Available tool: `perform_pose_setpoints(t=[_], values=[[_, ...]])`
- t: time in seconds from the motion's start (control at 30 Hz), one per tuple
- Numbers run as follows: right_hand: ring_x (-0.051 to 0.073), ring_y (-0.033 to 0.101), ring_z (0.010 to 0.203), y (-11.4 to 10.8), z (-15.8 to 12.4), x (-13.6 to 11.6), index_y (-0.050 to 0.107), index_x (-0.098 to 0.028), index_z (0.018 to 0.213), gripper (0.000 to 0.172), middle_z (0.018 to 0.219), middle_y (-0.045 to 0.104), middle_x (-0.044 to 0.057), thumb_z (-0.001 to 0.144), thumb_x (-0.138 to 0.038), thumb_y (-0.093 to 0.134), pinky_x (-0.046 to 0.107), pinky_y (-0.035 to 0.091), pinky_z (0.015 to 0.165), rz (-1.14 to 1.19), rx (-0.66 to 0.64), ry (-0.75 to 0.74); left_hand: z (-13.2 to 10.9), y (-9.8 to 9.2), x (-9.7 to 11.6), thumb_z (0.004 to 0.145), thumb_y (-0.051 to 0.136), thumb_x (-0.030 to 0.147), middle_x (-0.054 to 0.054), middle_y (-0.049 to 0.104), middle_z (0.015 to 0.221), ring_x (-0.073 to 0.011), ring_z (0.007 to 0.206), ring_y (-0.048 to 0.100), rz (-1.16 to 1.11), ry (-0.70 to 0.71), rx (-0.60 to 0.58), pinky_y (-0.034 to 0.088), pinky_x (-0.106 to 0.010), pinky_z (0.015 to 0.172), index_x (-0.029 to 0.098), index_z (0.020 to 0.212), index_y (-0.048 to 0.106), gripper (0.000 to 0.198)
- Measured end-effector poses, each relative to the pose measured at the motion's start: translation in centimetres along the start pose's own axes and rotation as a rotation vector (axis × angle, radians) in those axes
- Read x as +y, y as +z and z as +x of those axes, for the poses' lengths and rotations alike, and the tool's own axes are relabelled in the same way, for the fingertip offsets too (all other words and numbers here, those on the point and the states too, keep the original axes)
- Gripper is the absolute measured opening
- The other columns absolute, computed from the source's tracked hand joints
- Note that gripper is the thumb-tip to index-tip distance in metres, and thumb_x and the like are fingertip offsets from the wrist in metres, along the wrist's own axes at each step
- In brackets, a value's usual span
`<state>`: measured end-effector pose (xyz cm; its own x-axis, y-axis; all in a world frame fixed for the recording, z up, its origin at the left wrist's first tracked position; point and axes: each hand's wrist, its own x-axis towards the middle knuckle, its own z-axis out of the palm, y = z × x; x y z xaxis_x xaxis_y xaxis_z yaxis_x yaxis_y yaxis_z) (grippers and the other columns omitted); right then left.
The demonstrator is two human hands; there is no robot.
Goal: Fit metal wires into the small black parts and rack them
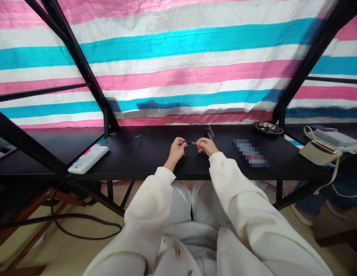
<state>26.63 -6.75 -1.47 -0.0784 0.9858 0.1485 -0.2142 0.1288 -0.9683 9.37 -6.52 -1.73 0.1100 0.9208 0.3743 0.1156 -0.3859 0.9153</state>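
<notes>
The thin dark rod, short and too small to make out in detail, is held level just above the black worktop, spanning the gap between the two hands. The left hand has its grip closed on one end, fingertips pinched together, and the right hand pinches the other end in the same closed grip; both cream sleeves reach forward from the lap. Just behind the right hand a small dark part with a coiled spring rests on the worktop. Farther right sits a shallow round metal dish, then a beige pouch with a strap near the edge. Well to the left lies a flat white device with pink marks. A pink, white and turquoise striped tarpaulin hangs behind.
</notes>
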Motion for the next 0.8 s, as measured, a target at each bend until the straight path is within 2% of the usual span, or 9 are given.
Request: perform_pose_setpoints(t=[0.1,0.17,0.27,0.3,0.37,0.47,0.63,0.8], values=[[0.005,0.039,0.035,0.2,-0.2,-0.3,0.052,-0.018,0.061,0.018,0.044,0.050,-0.006,0.056,-0.025,0.068,0.022,0.038,0.040,0.027,0.007,-0.028,0.2,-0.3,0.2,0.075,0.053,0.026,0.003,0.056,0.069,-0.0024,0.034,0.042,-0.065,-0.004,0.037,0.031,-0.016,0.035,0.018,0.085,0.042,0.017],[0.005,0.036,0.035,0.3,-0.4,-0.6,0.051,-0.018,0.060,0.018,0.042,0.046,-0.007,0.056,-0.025,0.067,0.022,0.037,0.039,0.054,0.014,-0.046,0.3,-0.5,0.3,0.076,0.053,0.028,0.004,0.055,0.067,-0.0022,0.033,0.041,-0.108,-0.014,0.101,0.031,-0.017,0.035,0.018,0.085,0.041,0.018],[0.005,0.039,0.037,0.2,-0.5,-0.7,0.052,-0.018,0.063,0.021,0.045,0.048,-0.007,0.056,-0.029,0.069,0.023,0.039,0.042,0.066,-0.015,-0.050,0.2,-0.6,0.4,0.074,0.056,0.031,0.006,0.054,0.063,-0.0022,0.032,0.039,-0.110,-0.053,0.173,0.030,-0.017,0.034,0.017,0.082,0.041,0.022],[0.006,0.042,0.039,0.2,-0.4,-0.6,0.054,-0.018,0.066,0.023,0.048,0.051,-0.006,0.056,-0.031,0.070,0.024,0.040,0.044,0.058,-0.032,-0.044,0.1,-0.6,0.5,0.072,0.058,0.031,0.005,0.055,0.062,-0.0023,0.032,0.040,-0.097,-0.071,0.145,0.029,-0.017,0.034,0.017,0.081,0.043,0.023],[0.008,0.048,0.044,0.1,-0.3,-0.3,0.057,-0.016,0.073,0.029,0.056,0.057,-0.003,0.056,-0.035,0.072,0.025,0.042,0.048,0.028,-0.055,-0.037,-0.2,-0.4,0.8,0.069,0.062,0.031,0.004,0.057,0.061,-0.0026,0.034,0.042,-0.073,-0.112,0.012,0.029,-0.017,0.035,0.016,0.080,0.046,0.025],[0.008,0.049,0.047,-0.1,-0.2,0.2,0.060,-0.015,0.077,0.037,0.060,0.058,-0.002,0.056,-0.043,0.073,0.024,0.040,0.048,-0.069,-0.085,-0.047,-0.6,-0.1,1.4,0.068,0.064,0.030,0.002,0.059,0.062,-0.0028,0.035,0.044,-0.077,-0.158,-0.170,0.029,-0.016,0.036,0.014,0.080,0.050,0.025],[0.006,0.041,0.041,-0.1,-0.4,0.3,0.062,-0.015,0.078,0.041,0.049,0.051,-0.005,0.058,-0.051,0.069,0.022,0.031,0.042,-0.273,-0.168,-0.036,-0.6,-0.1,1.7,0.067,0.066,0.030,0.001,0.059,0.062,-0.0028,0.036,0.044,-0.129,-0.198,-0.188,0.025,-0.016,0.034,0.013,0.080,0.051,0.026],[0.006,0.035,0.041,0.1,-0.9,-0.2,0.063,-0.015,0.078,0.043,0.044,0.044,-0.007,0.057,-0.052,0.068,0.022,0.028,0.043,-0.390,-0.207,-0.025,-0.5,-0.2,1.5,0.068,0.067,0.031,0.004,0.053,0.057,-0.0032,0.036,0.045,-0.166,-0.199,-0.224,0.025,-0.015,0.033,0.014,0.080,0.052,0.026]])
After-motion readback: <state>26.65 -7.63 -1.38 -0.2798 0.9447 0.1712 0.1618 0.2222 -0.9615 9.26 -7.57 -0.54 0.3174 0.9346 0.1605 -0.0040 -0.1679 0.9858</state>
